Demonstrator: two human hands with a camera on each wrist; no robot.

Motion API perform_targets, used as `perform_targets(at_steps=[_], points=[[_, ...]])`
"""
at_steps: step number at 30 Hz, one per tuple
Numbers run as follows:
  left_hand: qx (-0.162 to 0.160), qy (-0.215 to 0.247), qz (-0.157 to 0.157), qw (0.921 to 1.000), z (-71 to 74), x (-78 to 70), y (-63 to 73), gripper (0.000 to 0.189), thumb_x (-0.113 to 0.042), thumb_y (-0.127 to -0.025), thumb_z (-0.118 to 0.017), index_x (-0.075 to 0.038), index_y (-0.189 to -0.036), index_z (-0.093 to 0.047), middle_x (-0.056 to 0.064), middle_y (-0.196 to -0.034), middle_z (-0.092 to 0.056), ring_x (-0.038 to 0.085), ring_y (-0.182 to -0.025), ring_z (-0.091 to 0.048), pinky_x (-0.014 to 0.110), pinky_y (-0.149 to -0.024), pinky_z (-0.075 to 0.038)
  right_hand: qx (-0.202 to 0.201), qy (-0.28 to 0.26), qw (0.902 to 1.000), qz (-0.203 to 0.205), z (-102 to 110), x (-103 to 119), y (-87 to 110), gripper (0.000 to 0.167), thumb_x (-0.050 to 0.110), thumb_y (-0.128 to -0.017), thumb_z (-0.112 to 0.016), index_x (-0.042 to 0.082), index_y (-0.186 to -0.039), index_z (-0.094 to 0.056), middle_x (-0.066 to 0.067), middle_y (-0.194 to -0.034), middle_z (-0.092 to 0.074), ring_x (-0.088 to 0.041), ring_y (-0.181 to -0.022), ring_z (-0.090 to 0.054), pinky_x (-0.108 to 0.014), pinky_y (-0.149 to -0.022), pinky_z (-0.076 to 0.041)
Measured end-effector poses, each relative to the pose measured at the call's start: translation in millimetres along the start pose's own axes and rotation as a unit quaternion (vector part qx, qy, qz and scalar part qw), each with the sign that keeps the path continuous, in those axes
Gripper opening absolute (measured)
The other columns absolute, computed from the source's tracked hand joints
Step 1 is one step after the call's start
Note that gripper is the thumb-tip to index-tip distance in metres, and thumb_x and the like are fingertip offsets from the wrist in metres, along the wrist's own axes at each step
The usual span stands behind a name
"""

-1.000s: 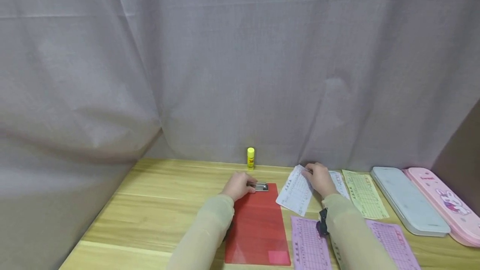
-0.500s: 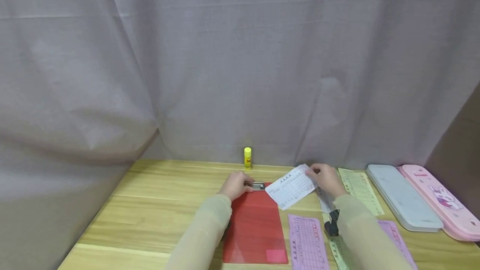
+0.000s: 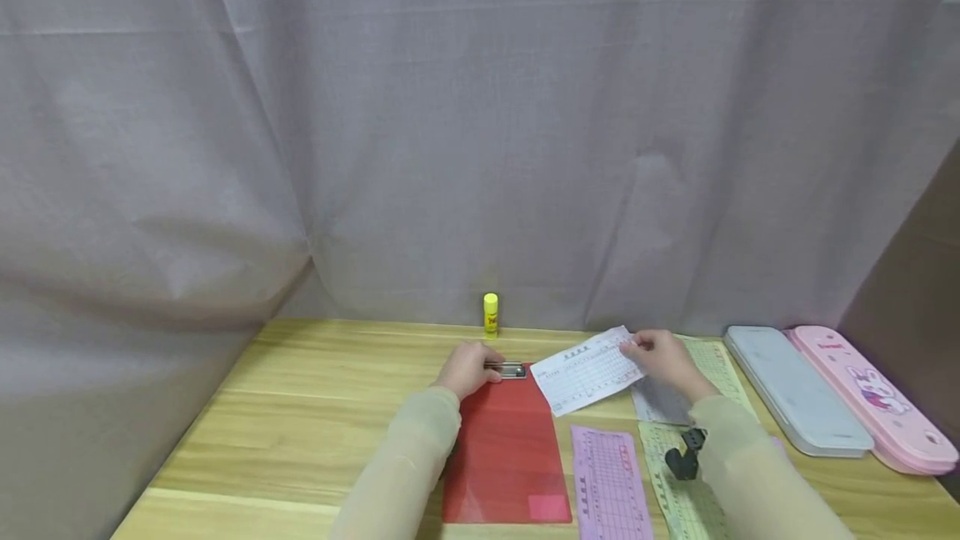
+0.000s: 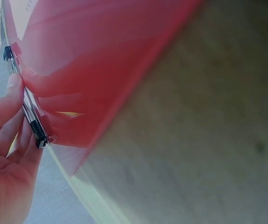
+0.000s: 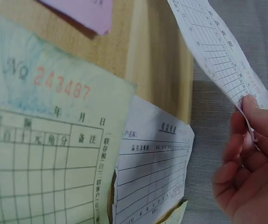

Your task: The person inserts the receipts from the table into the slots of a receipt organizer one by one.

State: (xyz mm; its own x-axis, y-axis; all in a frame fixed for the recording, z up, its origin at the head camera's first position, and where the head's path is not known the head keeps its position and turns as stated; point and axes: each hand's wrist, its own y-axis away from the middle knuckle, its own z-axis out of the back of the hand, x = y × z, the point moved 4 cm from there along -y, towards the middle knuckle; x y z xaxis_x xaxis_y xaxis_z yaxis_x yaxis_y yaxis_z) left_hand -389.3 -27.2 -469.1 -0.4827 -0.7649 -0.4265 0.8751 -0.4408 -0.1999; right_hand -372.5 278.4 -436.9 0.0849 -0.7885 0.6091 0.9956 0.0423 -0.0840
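A red translucent clipboard (image 3: 506, 448) lies on the wooden table, its metal clip (image 3: 513, 371) at the far end. My left hand (image 3: 465, 369) grips that clip; in the left wrist view the thumb presses one side of the clip (image 4: 33, 109), and the fingers show through the red board. Between thumb and fingers, my right hand (image 3: 666, 361) pinches one end of a white receipt slip (image 3: 588, 372). The slip's other end reaches the clipboard's upper right corner; whether they touch, I cannot tell. The right wrist view shows the slip (image 5: 217, 51) raised and slightly bent.
Behind the clipboard stands a yellow glue stick (image 3: 491, 317). Right of the board lie a purple slip (image 3: 613, 482), a green slip (image 3: 678, 482), another white slip (image 3: 656, 403) and a further green slip (image 3: 716, 365). A grey case (image 3: 797, 390) and a pink case (image 3: 870, 394) lie far right.
The white slip, pinched by my right hand, has turned from a steep slant to nearly level, its free end coming to the clipboard's corner. My left hand has stayed on the clip.
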Motion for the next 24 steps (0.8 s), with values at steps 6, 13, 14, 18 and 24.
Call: perform_targets(at_steps=[6, 13, 14, 18, 24], points=[[-0.007, 0.002, -0.008, 0.9999, 0.2, 1.7, 0.0, 0.020, -0.014, -0.074, -0.079, -0.013, -0.094, -0.077, -0.003, -0.090, -0.073, 0.014, -0.088, -0.066, 0.027, -0.082, -0.052, 0.019, -0.033, 0.9991, -0.015, 0.8, 3.2, 9.4, 0.027, 0.025, -0.093, -0.060, -0.001, -0.088, -0.061, -0.006, -0.078, -0.055, -0.018, -0.072, -0.048, -0.027, -0.059, -0.041], [-0.005, 0.005, -0.003, 1.0000, -2.8, 2.4, -0.6, 0.019, -0.014, -0.075, -0.079, -0.013, -0.094, -0.077, -0.002, -0.090, -0.073, 0.015, -0.088, -0.065, 0.028, -0.082, -0.052, 0.052, -0.092, 0.9935, -0.042, -10.8, 2.5, 19.5, 0.024, 0.023, -0.092, -0.061, 0.001, -0.083, -0.061, 0.002, -0.069, -0.049, -0.013, -0.064, -0.045, -0.026, -0.054, -0.040], [-0.005, 0.006, 0.000, 1.0000, -2.9, 2.5, -0.4, 0.020, -0.014, -0.075, -0.079, -0.012, -0.095, -0.077, -0.001, -0.091, -0.073, 0.016, -0.090, -0.065, 0.028, -0.083, -0.052, 0.053, -0.096, 0.9929, -0.045, -12.2, 3.1, 21.2, 0.024, 0.023, -0.092, -0.062, 0.001, -0.083, -0.061, 0.003, -0.068, -0.049, -0.013, -0.064, -0.045, -0.026, -0.053, -0.040], [-0.007, 0.007, 0.008, 0.9999, -2.6, 2.2, -0.4, 0.022, -0.014, -0.075, -0.079, -0.012, -0.097, -0.077, 0.000, -0.094, -0.073, 0.017, -0.093, -0.066, 0.030, -0.084, -0.052, 0.057, -0.101, 0.9926, -0.037, -17.3, 8.6, 28.9, 0.024, 0.022, -0.092, -0.061, -0.001, -0.084, -0.062, 0.003, -0.066, -0.051, -0.013, -0.060, -0.047, -0.027, -0.052, -0.041], [-0.008, 0.006, 0.008, 0.9999, -2.0, 0.7, -0.9, 0.023, -0.014, -0.076, -0.078, -0.011, -0.098, -0.076, 0.000, -0.094, -0.073, 0.017, -0.093, -0.066, 0.030, -0.084, -0.052, 0.071, -0.107, 0.9909, -0.038, -28.0, 16.2, 37.6, 0.026, 0.022, -0.092, -0.061, -0.003, -0.086, -0.065, 0.001, -0.068, -0.056, -0.013, -0.061, -0.048, -0.025, -0.052, -0.042]])
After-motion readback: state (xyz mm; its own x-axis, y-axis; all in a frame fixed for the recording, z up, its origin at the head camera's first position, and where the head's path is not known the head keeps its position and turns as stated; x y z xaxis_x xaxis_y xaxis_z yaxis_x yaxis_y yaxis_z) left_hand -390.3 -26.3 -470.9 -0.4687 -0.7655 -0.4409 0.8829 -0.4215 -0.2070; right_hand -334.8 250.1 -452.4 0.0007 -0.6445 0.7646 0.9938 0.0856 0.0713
